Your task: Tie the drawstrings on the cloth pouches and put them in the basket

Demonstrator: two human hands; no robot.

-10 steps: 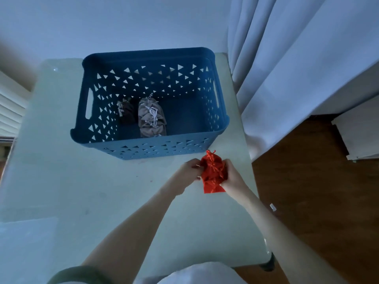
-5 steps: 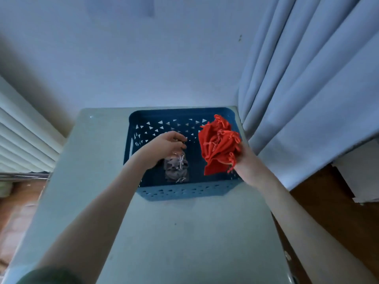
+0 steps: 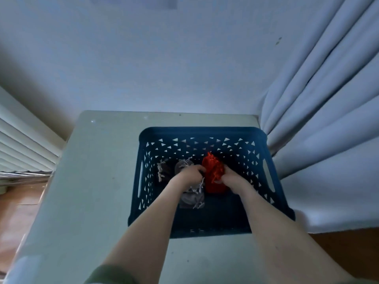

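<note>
**Red pouch going down into the basket**

The step in hand looks like the putting-away: both hands are inside the blue basket, which sits on the pale counter at the centre right of the frame. The right hand grips the red pouch by its right side, fingers curled into the cloth, low in the middle of the basket. Whether the pouch already rests on the basket floor I cannot tell. The left hand is curled just beside the red pouch's left edge and lies over a grey pouch with pale cords. I cannot tell whether it holds either pouch or only touches them. A darker pouch lies further left in the basket, apart from both hands.

The red pouch's top looks gathered, so its strings are probably tied, though the knot is too small to make out. The next move likely calls for letting go of the red pouch beside the grey one and lifting both hands clear of the rim without snagging the loose cords.

No brand, label or writing can be read on the basket, the pouches or the counter. A pale curtain hangs at the right of the frame.
</note>
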